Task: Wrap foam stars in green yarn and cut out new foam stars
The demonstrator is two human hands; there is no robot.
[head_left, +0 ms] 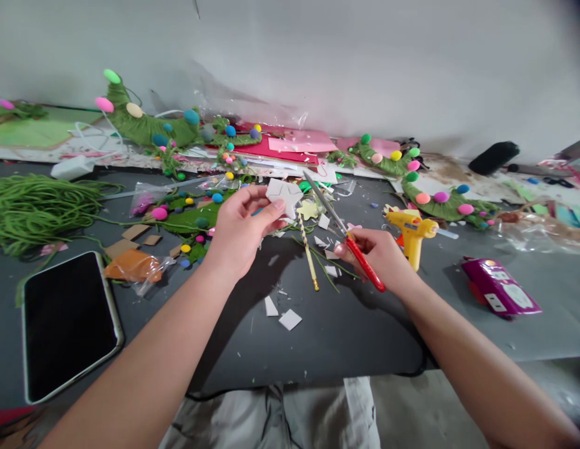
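My left hand (241,227) pinches a white star-shaped foam piece (283,193) above the dark table (346,330). My right hand (377,255) grips red-handled scissors (346,234), whose blades point up and left toward the star. The blade tips lie just right of the star and look nearly closed. White foam scraps (283,315) are scattered on the table below my hands. A striped pencil (309,252) lies between my hands.
A yellow glue gun (411,231) stands right of my right hand, a purple packet (500,287) farther right. A dark tablet (68,321) lies at the front left, green cord (35,206) behind it. Green wreath pieces with coloured pom-poms (149,125) line the back.
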